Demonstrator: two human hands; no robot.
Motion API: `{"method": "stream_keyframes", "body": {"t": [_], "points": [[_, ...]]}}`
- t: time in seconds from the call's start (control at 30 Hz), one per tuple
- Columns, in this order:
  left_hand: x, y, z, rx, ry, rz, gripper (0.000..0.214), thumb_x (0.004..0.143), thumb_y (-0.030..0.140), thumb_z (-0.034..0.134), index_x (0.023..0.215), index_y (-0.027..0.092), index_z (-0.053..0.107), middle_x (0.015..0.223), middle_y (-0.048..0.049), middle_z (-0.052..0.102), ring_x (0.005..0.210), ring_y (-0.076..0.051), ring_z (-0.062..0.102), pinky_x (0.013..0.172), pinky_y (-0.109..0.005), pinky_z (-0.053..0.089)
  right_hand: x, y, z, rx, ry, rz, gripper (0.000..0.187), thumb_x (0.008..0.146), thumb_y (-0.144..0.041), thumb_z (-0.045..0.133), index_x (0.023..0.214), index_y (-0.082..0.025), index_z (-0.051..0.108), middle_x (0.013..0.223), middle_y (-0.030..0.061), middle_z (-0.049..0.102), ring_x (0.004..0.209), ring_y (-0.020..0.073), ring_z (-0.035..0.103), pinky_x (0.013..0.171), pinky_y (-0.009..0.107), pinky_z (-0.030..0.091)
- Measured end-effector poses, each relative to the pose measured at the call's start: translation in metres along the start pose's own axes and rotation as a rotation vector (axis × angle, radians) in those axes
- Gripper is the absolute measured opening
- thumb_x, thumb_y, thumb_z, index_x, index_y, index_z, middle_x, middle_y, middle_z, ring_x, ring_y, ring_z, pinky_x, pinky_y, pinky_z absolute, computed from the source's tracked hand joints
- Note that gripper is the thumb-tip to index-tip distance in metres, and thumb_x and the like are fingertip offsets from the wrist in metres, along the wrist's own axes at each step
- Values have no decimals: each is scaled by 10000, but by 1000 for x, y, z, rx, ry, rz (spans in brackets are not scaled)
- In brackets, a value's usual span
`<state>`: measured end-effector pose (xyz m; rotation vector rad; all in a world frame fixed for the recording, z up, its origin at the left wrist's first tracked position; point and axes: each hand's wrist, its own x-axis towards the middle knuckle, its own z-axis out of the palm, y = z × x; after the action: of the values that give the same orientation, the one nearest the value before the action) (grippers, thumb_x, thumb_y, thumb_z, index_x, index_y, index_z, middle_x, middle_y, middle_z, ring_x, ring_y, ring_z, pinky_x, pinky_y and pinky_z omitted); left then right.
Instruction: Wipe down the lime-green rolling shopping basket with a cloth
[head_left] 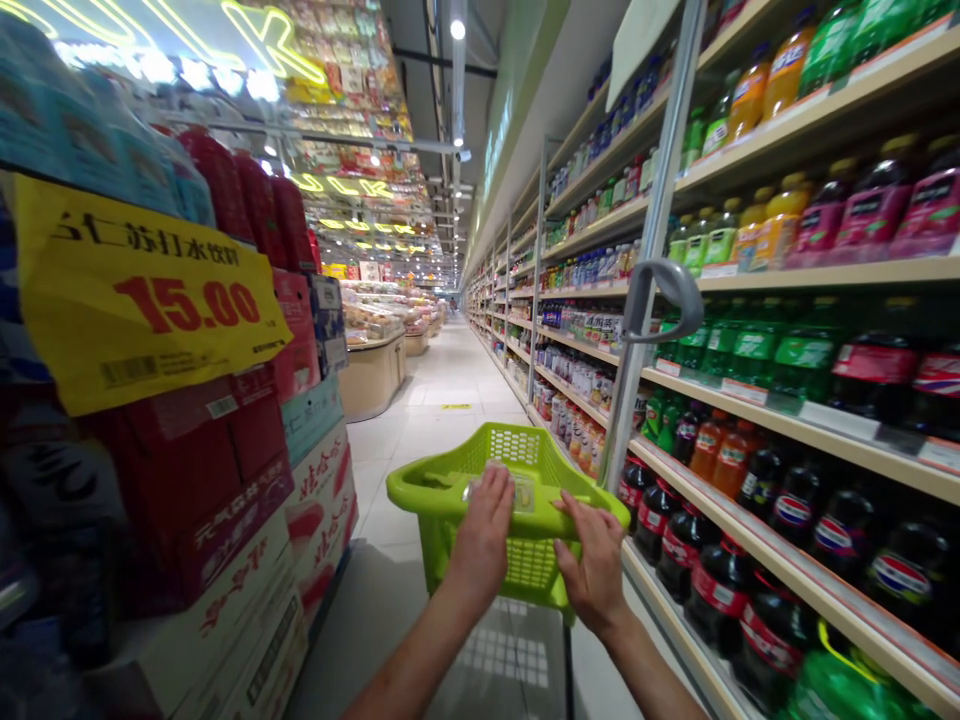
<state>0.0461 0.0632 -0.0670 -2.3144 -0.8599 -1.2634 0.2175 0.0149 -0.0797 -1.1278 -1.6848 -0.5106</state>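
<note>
A lime-green plastic shopping cart (450, 545) with perforated walls stands in front of me in the aisle. My left hand (484, 530) is closed over the middle of its near rim. Something pale and shiny shows around those fingertips, too blurred to name. Farther right along the same rim, my right hand (594, 555) grips with its fingers over the top and its thumb below. My hands hide parts of the handle, and most of the cart's inside is out of sight.
Drink shelves (825, 420) full of bottles line the right side, with a grey loop handle (664, 300) jutting out. Stacked cartons (247, 580) and a yellow price sign (150, 300) crowd the left. A white-tiled aisle (457, 370) runs ahead past display counters (373, 375).
</note>
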Motion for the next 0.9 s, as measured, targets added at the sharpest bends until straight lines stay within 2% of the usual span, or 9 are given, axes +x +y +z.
{"method": "stream_keyframes", "body": {"t": [0.07, 0.13, 0.3, 0.47, 0.6, 0.67, 0.77, 0.83, 0.9], "points": [[3, 9, 3, -28, -20, 43, 541, 787, 21, 317, 1316, 131, 290, 1349, -147, 384, 1313, -220, 190, 1004, -455, 361, -1, 2, -2, 2, -12, -7, 473, 821, -318, 373, 1263, -151, 344, 1056, 76, 588, 989, 224, 507, 876, 401, 264], [2, 2, -1, -50, -27, 31, 550, 782, 20, 314, 1316, 150, 292, 1358, -135, 374, 1307, -213, 215, 1004, -444, 364, -1, 3, -4, 7, -22, -9, 477, 823, -312, 370, 1271, -153, 332, 1070, 75, 583, 999, 224, 502, 881, 401, 261], [-7, -29, -18, -125, -26, -200, 717, 645, -40, 305, 1328, 175, 270, 1395, -107, 315, 1294, -203, 255, 1044, -438, 307, -1, 5, -4, 12, -9, 14, 490, 815, -329, 373, 1274, -164, 330, 1055, 72, 587, 977, 234, 511, 863, 415, 274], [6, 1, -12, -319, -130, -156, 833, 606, 6, 370, 1374, 147, 79, 1416, -142, 251, 1309, -241, 209, 1054, -473, 260, -1, 7, -3, -6, -40, 9, 543, 799, -331, 415, 1302, -169, 289, 1046, 73, 596, 950, 235, 530, 844, 421, 303], [20, 16, -11, -435, -234, -158, 868, 584, 38, 406, 1374, 122, 58, 1433, -158, 196, 1321, -265, 158, 1066, -503, 191, 10, -7, -5, -50, -56, 36, 579, 794, -308, 443, 1325, -172, 257, 1110, 103, 567, 1004, 251, 512, 861, 447, 317], [23, 8, -18, -504, -269, -183, 840, 609, 69, 417, 1372, 119, 70, 1433, -151, 201, 1316, -246, 187, 1069, -479, 199, 21, -22, -4, -50, -101, 15, 555, 788, -285, 450, 1312, -185, 299, 1229, 121, 485, 1118, 267, 440, 905, 463, 300], [21, -22, -34, -518, -313, -259, 759, 654, 148, 443, 1357, 136, 158, 1396, -128, 307, 1266, -224, 309, 1052, -450, 251, 41, -47, 2, 29, -286, -22, 442, 778, -256, 460, 1218, -210, 444, 1278, 88, 450, 1188, 243, 377, 951, 426, 296], [16, -46, -42, -371, -351, -325, 612, 681, 211, 452, 1282, 159, 344, 1294, -108, 460, 1200, -243, 401, 1040, -498, 235, 53, -60, 6, 66, -369, 10, 407, 745, -297, 516, 1143, -207, 512, 1222, 82, 499, 1145, 237, 413, 945, 405, 316], [12, -64, -46, -226, -389, -352, 430, 733, 268, 422, 1143, 166, 504, 1137, -94, 590, 1090, -247, 501, 1018, -527, 239, 60, -67, 13, 56, -397, 69, 483, 680, -366, 594, 1131, -207, 521, 1183, 91, 518, 1103, 255, 433, 942, 430, 316]]}}
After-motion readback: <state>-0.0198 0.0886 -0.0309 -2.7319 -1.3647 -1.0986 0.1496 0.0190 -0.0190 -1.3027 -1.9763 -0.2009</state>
